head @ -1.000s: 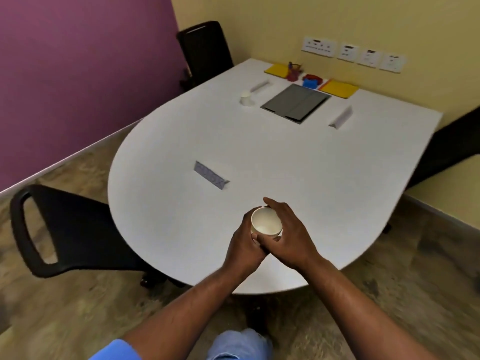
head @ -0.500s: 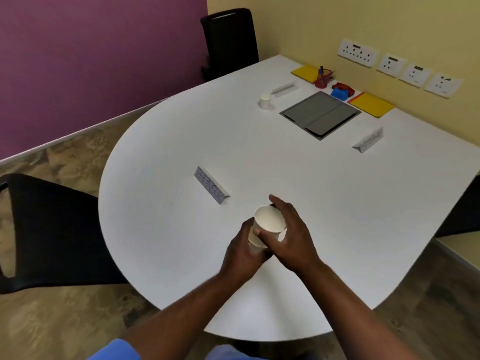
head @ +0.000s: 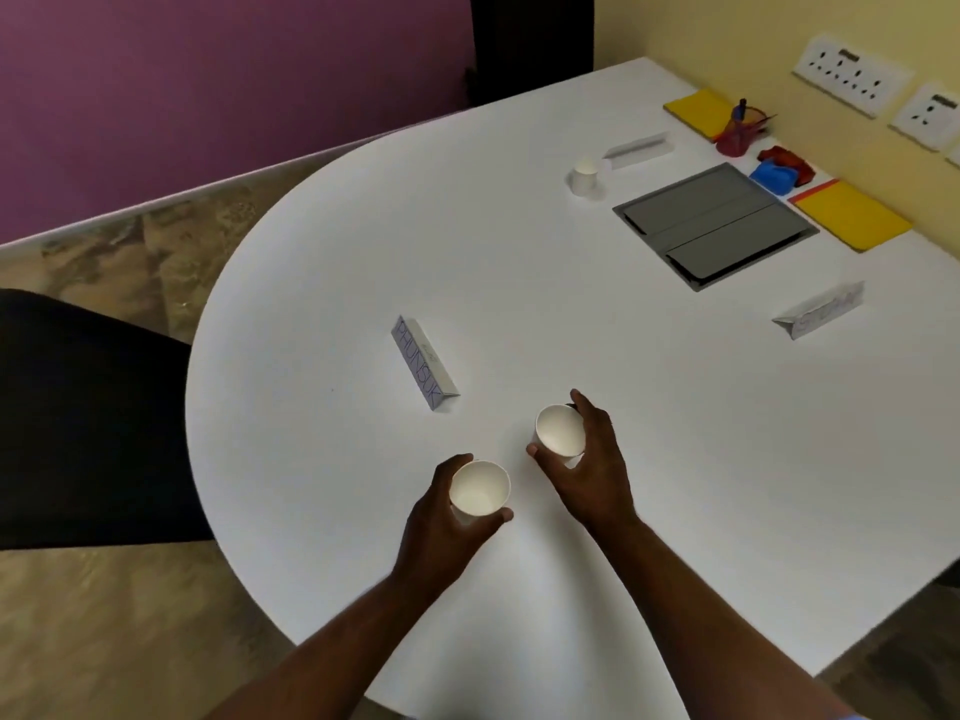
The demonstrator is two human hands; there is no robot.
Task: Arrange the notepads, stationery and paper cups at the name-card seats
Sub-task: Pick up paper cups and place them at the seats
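Observation:
My left hand [head: 441, 522] grips a white paper cup [head: 479, 490] above the near part of the white table [head: 571, 283]. My right hand [head: 592, 465] grips a second white paper cup [head: 560, 429] just right of the nearest name card [head: 423, 368]. A third paper cup [head: 585, 175] stands far off beside another name card [head: 638, 148]. A third name card [head: 821, 317] stands at the right. Two yellow notepads [head: 696, 112] [head: 852, 215] lie near the wall, with a red pen holder [head: 737, 135] between them.
A grey cable hatch [head: 714, 226] is set into the table. Blue and red items [head: 776, 171] lie by the wall sockets [head: 852, 80]. A black chair [head: 88, 423] stands at the left edge, another black chair [head: 530, 39] at the far end.
The two stacked cups held together have been pulled apart; my left hand now holds one lower left, my right hand holds the other. The view has come closer to the table.

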